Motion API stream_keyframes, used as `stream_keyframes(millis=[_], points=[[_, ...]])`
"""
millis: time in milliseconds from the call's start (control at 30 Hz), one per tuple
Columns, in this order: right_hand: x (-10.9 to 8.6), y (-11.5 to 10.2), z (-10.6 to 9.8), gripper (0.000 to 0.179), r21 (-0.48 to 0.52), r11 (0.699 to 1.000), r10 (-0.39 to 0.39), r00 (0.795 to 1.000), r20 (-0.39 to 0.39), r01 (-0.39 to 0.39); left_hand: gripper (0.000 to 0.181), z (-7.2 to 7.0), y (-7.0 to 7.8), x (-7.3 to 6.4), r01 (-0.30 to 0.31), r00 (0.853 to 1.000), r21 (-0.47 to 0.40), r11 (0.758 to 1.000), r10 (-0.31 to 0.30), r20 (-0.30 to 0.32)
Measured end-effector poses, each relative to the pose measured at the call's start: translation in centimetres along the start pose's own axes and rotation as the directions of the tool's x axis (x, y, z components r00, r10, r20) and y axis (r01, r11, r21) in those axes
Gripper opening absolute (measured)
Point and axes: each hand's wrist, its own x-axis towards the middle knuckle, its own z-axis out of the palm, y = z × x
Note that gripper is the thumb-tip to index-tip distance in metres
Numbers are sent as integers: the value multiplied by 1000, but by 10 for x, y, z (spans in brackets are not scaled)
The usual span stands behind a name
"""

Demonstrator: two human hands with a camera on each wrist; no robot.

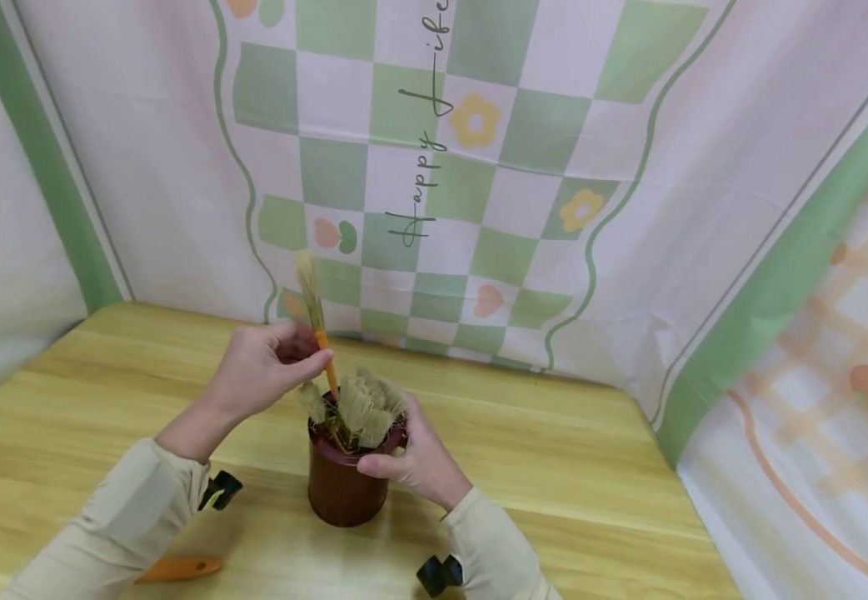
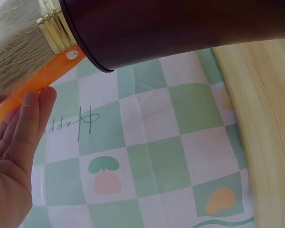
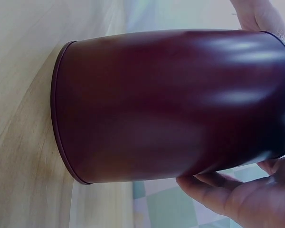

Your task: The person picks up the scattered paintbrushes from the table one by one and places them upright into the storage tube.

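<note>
A dark red-brown cylindrical pot (image 1: 347, 492) stands upright on the table, its wall filling much of the right wrist view. Bristle-end up, several paintbrushes (image 1: 368, 408) fill it, with gold-coloured ferrules visible in the left wrist view. My left hand (image 1: 272, 367) pinches a paintbrush (image 2: 42, 76) by its orange handle over the pot's mouth. The handle's tip reaches down to the far left of the rim, and the pale bristles point upward. My right hand (image 1: 419, 458) grips the pot near its rim from the right, thumb in front; more fingers (image 3: 206, 192) show against the wall.
An orange handle (image 1: 182, 568) with a hole lies on the wooden table (image 1: 569, 492) near the left forearm, partly hidden by the sleeve. Behind the table hangs a green-and-white checked cloth (image 1: 445, 292). Black wrist cameras (image 1: 440, 575) are strapped below both wrists.
</note>
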Motion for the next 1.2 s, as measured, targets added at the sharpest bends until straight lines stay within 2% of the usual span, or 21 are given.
stream_keyframes(millis=[167, 267, 433, 633, 833, 1033, 1200], points=[[0, 0, 0, 97, 11, 1000, 0, 1000, 6, 0, 5, -1, 2, 0, -26, 998, -19, 999, 27, 65], [0, 0, 0, 97, 10, 1000, 3, 1000, 7, -3, 5, -1, 4, 0, -42, 996, -12, 999, 42, 84], [0, 1, 0, 97, 12, 1000, -2, 1000, 7, 2, 10, -1, 6, 1, -20, 992, -38, 999, 25, 126], [0, 1, 0, 99, -10, 1000, -13, 1000, 2, 13, 12, -9, 8, -4, -4, 993, -70, 998, 12, 116], [0, 0, 0, 100, -15, 1000, 2, 1000, -1, -2, 10, -13, 10, -8, -56, 989, -75, 996, 66, 129], [0, 1, 0, 100, -5, 1000, -1, 1000, 7, 1, 8, -10, 13, -4, -140, 978, -16, 990, 141, 152], [0, 1, 0, 99, -7, 1000, -9, 1000, 10, 9, 8, -11, 14, -3, -151, 976, 26, 988, 145, 160]])
